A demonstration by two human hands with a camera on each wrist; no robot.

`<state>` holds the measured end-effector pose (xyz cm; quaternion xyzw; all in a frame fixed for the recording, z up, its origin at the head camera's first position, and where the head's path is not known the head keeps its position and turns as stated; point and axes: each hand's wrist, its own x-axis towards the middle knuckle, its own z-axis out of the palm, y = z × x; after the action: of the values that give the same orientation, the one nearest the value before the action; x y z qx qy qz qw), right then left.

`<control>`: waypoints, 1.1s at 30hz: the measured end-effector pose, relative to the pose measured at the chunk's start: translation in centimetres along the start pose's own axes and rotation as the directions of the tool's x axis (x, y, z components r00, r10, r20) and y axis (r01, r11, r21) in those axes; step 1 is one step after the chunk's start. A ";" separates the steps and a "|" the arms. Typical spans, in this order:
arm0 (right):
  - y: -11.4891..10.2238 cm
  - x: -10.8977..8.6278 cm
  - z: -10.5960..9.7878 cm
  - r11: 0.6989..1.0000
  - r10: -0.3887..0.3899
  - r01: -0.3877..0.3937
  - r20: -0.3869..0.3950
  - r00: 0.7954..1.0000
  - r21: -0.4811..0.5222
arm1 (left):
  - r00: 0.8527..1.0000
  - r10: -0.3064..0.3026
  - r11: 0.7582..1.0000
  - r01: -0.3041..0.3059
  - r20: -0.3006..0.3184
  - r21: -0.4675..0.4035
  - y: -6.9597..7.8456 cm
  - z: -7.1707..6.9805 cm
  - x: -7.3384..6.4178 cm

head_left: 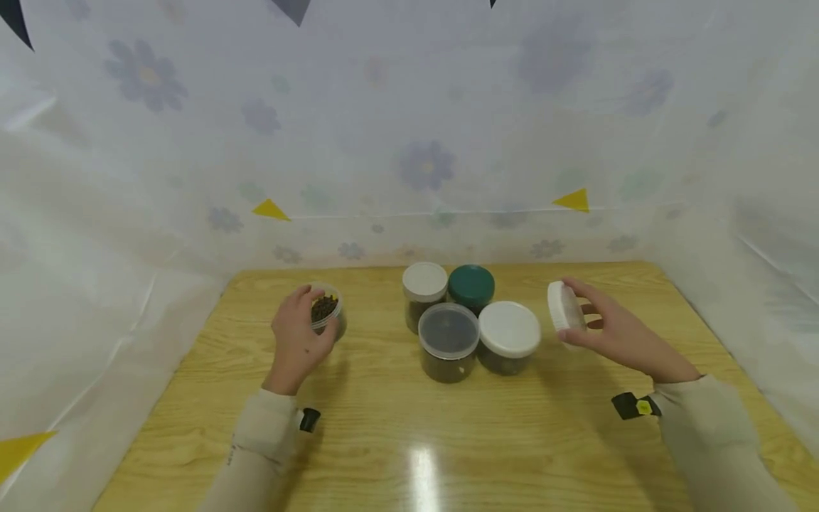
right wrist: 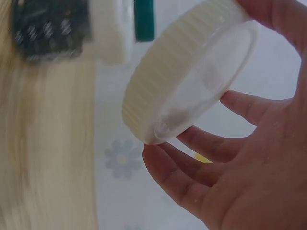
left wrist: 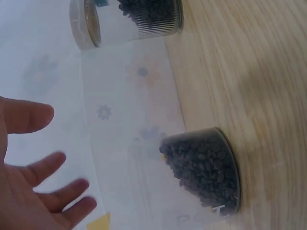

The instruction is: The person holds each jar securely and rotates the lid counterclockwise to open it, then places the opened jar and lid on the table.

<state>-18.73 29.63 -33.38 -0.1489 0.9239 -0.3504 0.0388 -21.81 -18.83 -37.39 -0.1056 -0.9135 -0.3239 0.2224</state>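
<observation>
White lid (head_left: pixel 560 308) in right hand (head_left: pixel 611 326), right of frame centre.
Right fingertips pinch its rim, lid tipped on edge. Left hand (head_left: pixel 301 338), fingers loosely spread, hovers beside an uncovered jar (head_left: pixel 341 325) of dark beans (left wrist: pixel 206 167), left of centre. Four lidded jars (head_left: pixel 449 364) cluster mid-frame.

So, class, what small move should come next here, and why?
Perhaps the right grip should carry its white ribbed plastic lid across toward the clear round jar of dark pieces: that jar looks uncovered, and the left grip, holding nothing, is near it, free to steady it.
</observation>
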 end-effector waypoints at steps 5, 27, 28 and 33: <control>2.8 1.7 0.0 0.995 0.036 -0.037 -0.008 0.999 -0.095 | 0.995 0.065 0.996 -0.059 0.077 -0.069 0.9 -0.1 -0.4; 8.1 7.4 2.0 0.879 0.195 -0.174 0.001 0.981 -0.444 | 0.983 0.005 0.971 0.039 0.183 -0.234 1.9 -0.2 -2.7; 8.3 7.6 2.0 0.876 0.192 -0.172 -0.002 0.981 -0.451 | 0.981 -0.003 0.971 0.050 0.194 -0.234 1.9 -0.1 -2.8; 9.2 8.3 2.3 0.879 0.218 -0.203 -0.013 0.976 -0.431 | 0.969 -0.012 0.966 0.075 0.247 -0.249 2.2 0.7 -3.3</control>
<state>-28.51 32.22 -40.94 -0.0588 0.9881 -0.1292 0.0593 -18.42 -16.85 -38.26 -0.1522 -0.8863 -0.4288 0.0857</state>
